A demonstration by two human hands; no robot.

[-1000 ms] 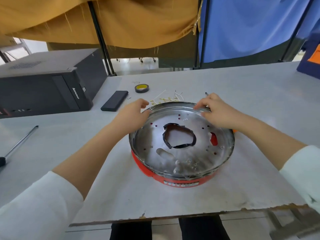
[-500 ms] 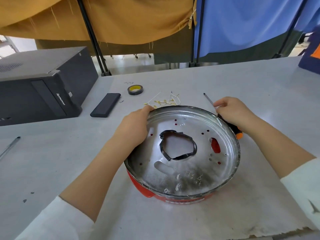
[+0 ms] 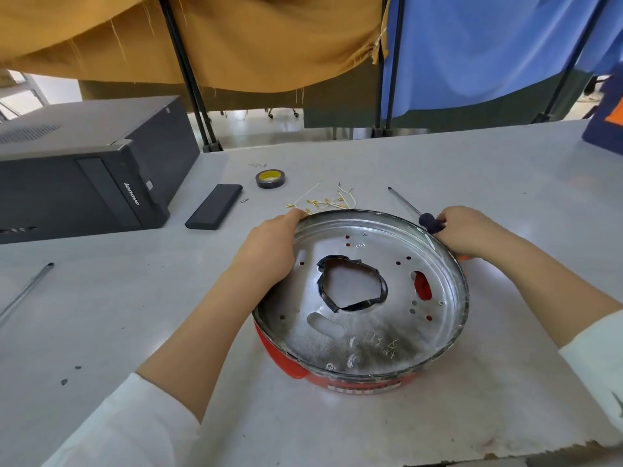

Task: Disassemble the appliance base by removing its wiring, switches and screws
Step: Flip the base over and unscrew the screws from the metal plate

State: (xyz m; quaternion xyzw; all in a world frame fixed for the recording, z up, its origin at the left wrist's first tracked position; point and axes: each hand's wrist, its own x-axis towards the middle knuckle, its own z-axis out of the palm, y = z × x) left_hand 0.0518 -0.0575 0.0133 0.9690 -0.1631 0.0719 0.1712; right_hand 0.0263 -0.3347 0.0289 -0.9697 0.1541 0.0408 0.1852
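The round appliance base (image 3: 367,332), red outside with a silver metal plate inside, sits on the table in front of me. Black tape rims the jagged hole at its centre. A few screws show in the plate. My left hand (image 3: 269,251) grips the base's left rim. Behind the right rim, my right hand (image 3: 465,234) holds the handle of a screwdriver (image 3: 404,203), whose thin shaft points away to the upper left. Loose white wires with gold terminals (image 3: 323,202) lie just behind the base.
A black computer tower (image 3: 84,170) lies at the left. A black flat device (image 3: 214,206) and a roll of black tape (image 3: 269,178) sit behind the base. A metal rod (image 3: 23,294) lies at the far left. The table's chipped front edge (image 3: 505,456) is near me.
My right hand left the base's far rim and closed on the screwdriver handle behind it. My left hand stayed on the left rim. The view moved closer.
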